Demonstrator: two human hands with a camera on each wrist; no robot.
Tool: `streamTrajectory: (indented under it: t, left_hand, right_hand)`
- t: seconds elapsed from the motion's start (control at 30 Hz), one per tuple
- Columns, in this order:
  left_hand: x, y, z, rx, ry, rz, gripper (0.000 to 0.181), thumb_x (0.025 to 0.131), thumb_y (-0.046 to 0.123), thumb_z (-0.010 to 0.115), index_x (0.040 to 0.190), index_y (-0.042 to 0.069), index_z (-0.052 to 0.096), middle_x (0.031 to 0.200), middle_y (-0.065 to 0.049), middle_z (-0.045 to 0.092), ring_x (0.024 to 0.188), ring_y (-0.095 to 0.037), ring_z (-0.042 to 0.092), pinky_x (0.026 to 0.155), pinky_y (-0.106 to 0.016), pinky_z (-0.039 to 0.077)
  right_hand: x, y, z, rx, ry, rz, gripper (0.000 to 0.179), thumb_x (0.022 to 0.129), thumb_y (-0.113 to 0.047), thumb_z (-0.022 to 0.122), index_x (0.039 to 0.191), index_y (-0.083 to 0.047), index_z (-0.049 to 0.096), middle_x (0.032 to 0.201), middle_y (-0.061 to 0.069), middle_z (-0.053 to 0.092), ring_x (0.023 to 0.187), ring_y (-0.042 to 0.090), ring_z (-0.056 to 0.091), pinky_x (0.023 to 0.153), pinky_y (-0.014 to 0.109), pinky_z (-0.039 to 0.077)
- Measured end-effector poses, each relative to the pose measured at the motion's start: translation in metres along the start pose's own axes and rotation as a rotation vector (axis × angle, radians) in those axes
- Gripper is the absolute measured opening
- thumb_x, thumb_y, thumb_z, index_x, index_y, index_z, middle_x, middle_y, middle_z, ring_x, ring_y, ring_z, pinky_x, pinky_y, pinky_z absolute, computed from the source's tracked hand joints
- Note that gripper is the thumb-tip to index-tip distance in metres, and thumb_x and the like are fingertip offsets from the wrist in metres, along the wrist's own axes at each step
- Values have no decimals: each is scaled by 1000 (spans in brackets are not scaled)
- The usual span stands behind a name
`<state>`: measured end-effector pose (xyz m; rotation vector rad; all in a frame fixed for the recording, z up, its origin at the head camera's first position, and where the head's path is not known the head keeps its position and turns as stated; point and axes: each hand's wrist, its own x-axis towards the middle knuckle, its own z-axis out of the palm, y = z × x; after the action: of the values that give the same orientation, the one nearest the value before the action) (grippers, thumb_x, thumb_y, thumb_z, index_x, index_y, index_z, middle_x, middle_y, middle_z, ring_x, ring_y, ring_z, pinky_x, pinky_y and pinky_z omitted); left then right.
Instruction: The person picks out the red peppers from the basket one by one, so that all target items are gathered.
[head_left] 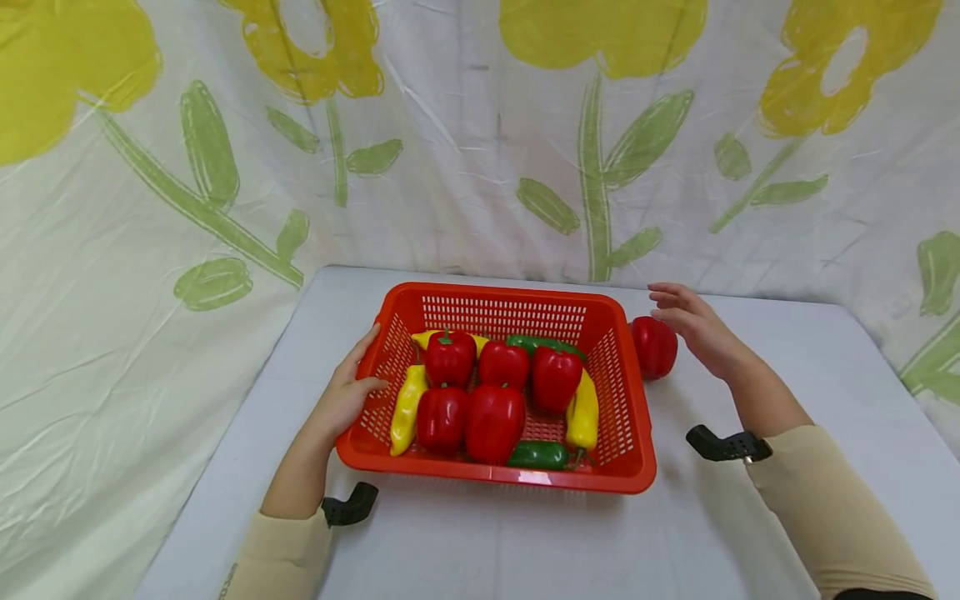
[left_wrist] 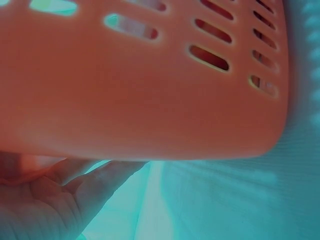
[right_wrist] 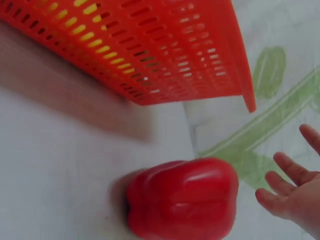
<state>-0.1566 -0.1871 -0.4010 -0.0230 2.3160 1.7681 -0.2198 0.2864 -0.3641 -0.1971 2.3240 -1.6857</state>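
Note:
A red plastic basket with slotted walls stands in the middle of the table. My left hand grips its left rim, thumb over the edge and fingers along the outer wall; the left wrist view shows the hand beside that wall. Inside lie several red bell peppers, yellow peppers and green peppers. One more red bell pepper rests on the table just outside the basket's right wall. My right hand hovers beside it, fingers spread and holding nothing; the right wrist view shows a gap between them.
The white table extends in front of the basket and to both sides. Behind it hangs a pale cloth printed with yellow flowers and green stems. A black strap is on the right wrist, another on the left.

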Motion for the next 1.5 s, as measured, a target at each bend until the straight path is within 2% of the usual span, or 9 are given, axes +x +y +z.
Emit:
streamTrajectory:
  t: [0.23,0.47,0.7,0.97,1.17,1.5]
  left_hand:
    - [0,-1,0,1,4,4,76,88,-1,42,150,33,14,156,-6,14,130,-37,37,92,-47,48]
    - [0,-1,0,2,3,2,76,88,-1,42,150,33,14,157,-6,14,131,-36,36,93,-47,47]
    - [0,0,0,-13,-5,-1,76,89,-1,42,149,35,14,157,-4,13,132,-36,35,95,-48,45]
    - [1,0,-1,-19,-7,3,76,89,-2,42,150,33,14,157,-5,13,131,-35,35,97,-48,45]
    - [2,-1,-1,-19,-6,13,76,88,-3,42,150,31,14,156,-6,14,130,-36,37,95,-47,46]
    - [2,-2,0,-11,0,11,76,88,-3,42,150,30,14,156,-6,14,129,-35,37,96,-47,46]
  right_hand:
    - [-3,-15,9,-70,-52,1,62,92,-24,49,145,-8,19,151,22,16,138,40,11,105,71,14]
    - [-6,-23,15,-99,-105,-11,56,93,-23,49,141,-11,24,150,20,20,137,39,16,106,68,18]
    - [-7,-29,23,-149,-155,-7,61,93,-24,50,144,-7,20,149,22,22,136,41,20,105,66,23]
    - [-8,-36,31,-169,-218,-20,61,92,-24,53,142,-7,23,147,21,29,137,39,21,105,66,24]
    - [-10,-43,35,-176,-239,-19,62,91,-24,54,142,-7,23,147,21,29,136,39,23,104,64,29]
    - [-19,-53,45,-219,-294,-29,61,91,-23,53,142,-8,23,149,20,25,137,42,20,104,64,29]
